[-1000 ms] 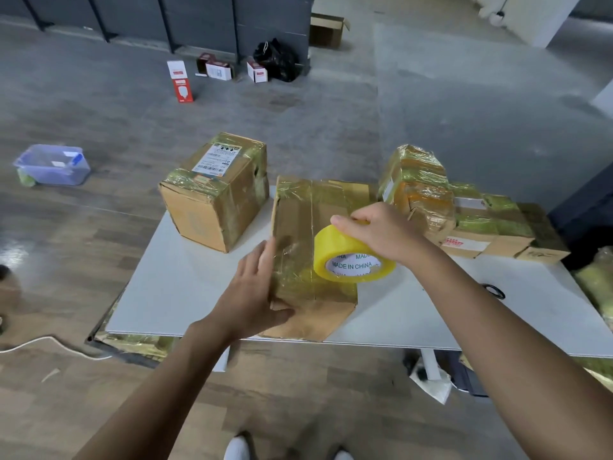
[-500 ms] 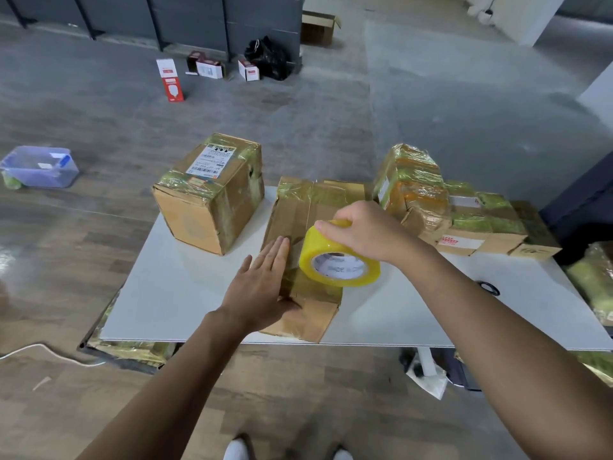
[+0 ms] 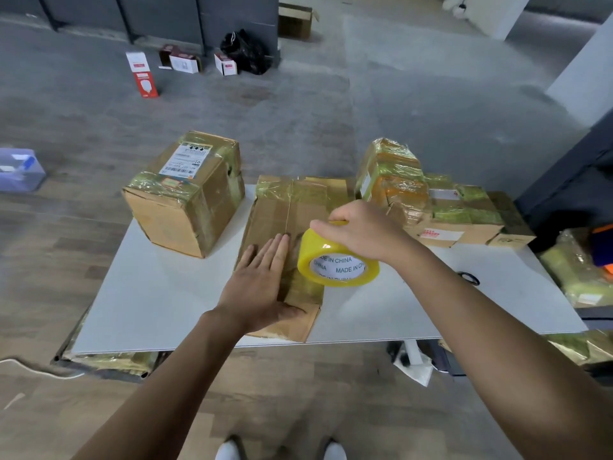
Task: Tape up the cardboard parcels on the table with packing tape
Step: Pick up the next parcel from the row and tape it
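Head view, left hand (image 3: 262,287) pressing flat, fingers straight, on flat parcel (image 3: 285,210), right hand (image 3: 360,229) gripping yellow tape roll (image 3: 336,263), white table (image 3: 159,293).

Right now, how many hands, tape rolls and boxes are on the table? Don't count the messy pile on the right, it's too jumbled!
Hands: 2, the left hand and the right hand
Tape rolls: 1, the yellow tape roll
Boxes outside the pile: 2, the labelled box and the flat parcel
Total: 5
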Motion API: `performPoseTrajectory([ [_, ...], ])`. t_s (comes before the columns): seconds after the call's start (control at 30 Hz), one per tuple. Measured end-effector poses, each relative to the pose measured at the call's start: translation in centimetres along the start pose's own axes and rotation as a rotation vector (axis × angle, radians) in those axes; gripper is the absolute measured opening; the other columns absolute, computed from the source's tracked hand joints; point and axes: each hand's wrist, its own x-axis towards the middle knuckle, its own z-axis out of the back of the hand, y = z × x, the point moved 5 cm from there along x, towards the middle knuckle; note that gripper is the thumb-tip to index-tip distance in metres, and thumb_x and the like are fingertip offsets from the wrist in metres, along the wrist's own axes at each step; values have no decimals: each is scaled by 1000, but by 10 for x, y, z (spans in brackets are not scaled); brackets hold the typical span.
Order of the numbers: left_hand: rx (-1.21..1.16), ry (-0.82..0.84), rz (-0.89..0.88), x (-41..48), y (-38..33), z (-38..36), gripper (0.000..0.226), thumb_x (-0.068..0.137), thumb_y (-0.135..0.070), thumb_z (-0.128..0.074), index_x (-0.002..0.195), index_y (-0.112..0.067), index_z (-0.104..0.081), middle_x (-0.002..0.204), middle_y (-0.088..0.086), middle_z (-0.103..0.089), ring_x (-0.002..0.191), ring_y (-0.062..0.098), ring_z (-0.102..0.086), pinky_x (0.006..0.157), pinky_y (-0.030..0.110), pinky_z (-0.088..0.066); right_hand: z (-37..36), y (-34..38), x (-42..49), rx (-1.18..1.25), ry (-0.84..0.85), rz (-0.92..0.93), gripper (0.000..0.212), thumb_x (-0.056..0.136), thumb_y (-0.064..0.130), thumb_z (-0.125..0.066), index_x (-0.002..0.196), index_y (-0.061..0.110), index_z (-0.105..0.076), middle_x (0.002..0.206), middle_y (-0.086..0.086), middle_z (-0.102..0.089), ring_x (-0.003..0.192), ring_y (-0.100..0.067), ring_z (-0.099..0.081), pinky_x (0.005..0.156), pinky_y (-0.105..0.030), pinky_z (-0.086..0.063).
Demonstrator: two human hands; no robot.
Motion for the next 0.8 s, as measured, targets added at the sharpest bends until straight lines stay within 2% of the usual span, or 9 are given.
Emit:
performPoseTrajectory([
  [0.13, 67, 34, -15, 1, 4, -2, 126, 65, -89, -32, 152, -11, 15, 162, 2, 9, 151, 16, 5, 123, 40, 3, -4, -16, -3, -178, 29, -79, 55, 89, 52, -59, 57, 13, -35, 56, -6, -27, 55, -23, -30, 54, -34, -24],
  [0.2, 97, 56, -11, 1, 5, -2, 128, 58, -90, -15, 154, -9, 8, 163, 4, 6, 151, 17, 4, 122, 40, 3, -11, -34, -8, -259, 80, -137, 57, 88, 58, -55, 68, 5, -62, 69, -12, -60, 62, -33, -53, 59, -35, -44],
  [0.23, 112, 69, -11, 0, 5, -3, 128, 57, -89, -12, 155, -9, 6, 164, 4, 5, 151, 17, 5, 122, 40, 4, -16, -43, -10, -258, 101, -155, 59, 88, 59, -54, 71, 3, -64, 82, -13, -68, 68, -34, -59, 64, -35, -48],
  [0.3, 131, 84, -9, 0, 3, -4, 127, 55, -88, -7, 155, -10, 5, 164, 4, 8, 151, 17, 8, 122, 40, 5, -22, -53, -16, -246, 120, -174, 61, 88, 59, -55, 58, 7, -47, 67, -10, -56, 63, -30, -50, 58, -32, -39],
  [0.4, 150, 116, 4, 0, 3, -4, 128, 54, -88, -4, 155, -12, 7, 163, 3, 12, 150, 16, 12, 122, 40, 7, -30, -57, -18, -304, 157, -202, 64, 87, 64, -57, 56, 12, -35, 57, -3, -32, 55, -23, -37, 53, -33, -24],
  [0.53, 196, 159, 10, 1, 5, -3, 125, 54, -88, -3, 155, -15, 12, 163, 4, 16, 150, 17, 14, 122, 41, 8, -43, -65, -16, -318, 172, -207, 69, 83, 74, -54, 57, 12, -36, 57, -2, -33, 53, -21, -38, 52, -33, -25],
  [0.63, 210, 198, -5, 1, 2, -2, 114, 69, -87, -19, 155, -18, 10, 162, 3, 16, 151, 20, 12, 122, 44, 6, -53, -70, -16, -300, 213, -234, 71, 82, 78, -50, 58, 12, -39, 59, -1, -36, 54, -18, -42, 52, -32, -27],
  [0.7, 239, 130, -60, -1, -3, 0, 101, 80, -79, -27, 157, -17, -7, 163, 4, -1, 151, 25, -3, 122, 49, -9, -56, -73, -15, -276, 242, -250, 70, 82, 78, -49, 60, 12, -39, 57, -1, -37, 55, -20, -43, 54, -32, -27],
  [0.8, 260, 14, -127, -9, -20, -5, 79, 86, -59, -32, 144, -7, -46, 149, 10, -45, 139, 32, -40, 108, 55, -39, -59, -76, -12, -282, 253, -248, 70, 82, 79, -48, 64, 12, -40, 59, -2, -38, 58, -21, -43, 54, -32, -27],
])
